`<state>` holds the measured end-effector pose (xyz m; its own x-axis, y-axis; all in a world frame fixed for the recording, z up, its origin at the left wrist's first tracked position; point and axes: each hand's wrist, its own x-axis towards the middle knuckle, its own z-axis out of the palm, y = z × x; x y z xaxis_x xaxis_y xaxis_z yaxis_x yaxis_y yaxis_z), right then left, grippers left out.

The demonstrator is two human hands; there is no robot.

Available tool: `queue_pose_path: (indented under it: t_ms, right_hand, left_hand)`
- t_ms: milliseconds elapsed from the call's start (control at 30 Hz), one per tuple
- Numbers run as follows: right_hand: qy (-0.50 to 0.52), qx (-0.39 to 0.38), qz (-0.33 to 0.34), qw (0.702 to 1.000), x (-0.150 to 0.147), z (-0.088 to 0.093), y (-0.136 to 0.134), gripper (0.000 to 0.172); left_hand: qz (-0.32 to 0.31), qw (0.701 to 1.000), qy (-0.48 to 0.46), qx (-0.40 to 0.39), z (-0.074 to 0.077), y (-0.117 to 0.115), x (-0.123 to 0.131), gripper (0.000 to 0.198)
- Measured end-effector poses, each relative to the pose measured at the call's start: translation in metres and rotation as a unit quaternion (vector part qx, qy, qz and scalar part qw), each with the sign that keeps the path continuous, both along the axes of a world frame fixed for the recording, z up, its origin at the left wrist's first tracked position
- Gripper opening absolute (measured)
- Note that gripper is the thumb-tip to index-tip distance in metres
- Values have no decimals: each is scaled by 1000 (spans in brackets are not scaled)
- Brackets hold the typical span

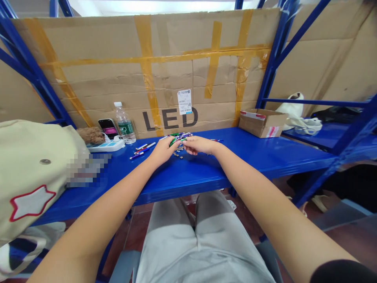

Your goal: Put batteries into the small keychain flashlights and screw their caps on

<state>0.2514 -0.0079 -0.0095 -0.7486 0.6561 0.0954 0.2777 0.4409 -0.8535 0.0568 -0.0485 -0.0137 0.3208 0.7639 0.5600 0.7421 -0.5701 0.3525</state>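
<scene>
My left hand [162, 151] is closed round a small green pen-like stick [173, 141] above the blue shelf [188, 173]. My right hand [198, 144] lies just beside it, fingers pinched together over a scatter of small dark round pieces [177, 154]; what the pinch holds is too small to name. Behind both hands lies a pile of green, purple and white sticks [179, 135]. A few more sticks [143, 150] lie loose to the left of my left hand.
A water bottle [125, 123], a phone [108, 127] and a white power strip [107, 146] stand at the back left. A cream bag [32, 173] fills the left end. An open cardboard box [262, 122] sits at the back right. A taped cardboard sheet [153, 70] forms the back wall.
</scene>
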Motion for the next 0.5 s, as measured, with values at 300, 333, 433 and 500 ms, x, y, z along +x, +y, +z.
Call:
queue_pose_path:
  t_ms: [300,333,433,500]
  right_hand:
    - [-104,375,-67,919,-6,-4,-5,21]
    - [-138,425,-69,892,-8,-4,-8,23]
    - [-244,489,-94,832,-14,-5,-16,30]
    - [-281,510,-103,806,-17,-5,-20,35]
  left_hand:
    - [12,997,46,-65,4,-1,-2,30]
    - [10,997,43,-69,4,-2,-3,29]
    - [10,996,27,-86,4,-2,-4,33]
    - [8,995,19,-102,4,-1,-6,36]
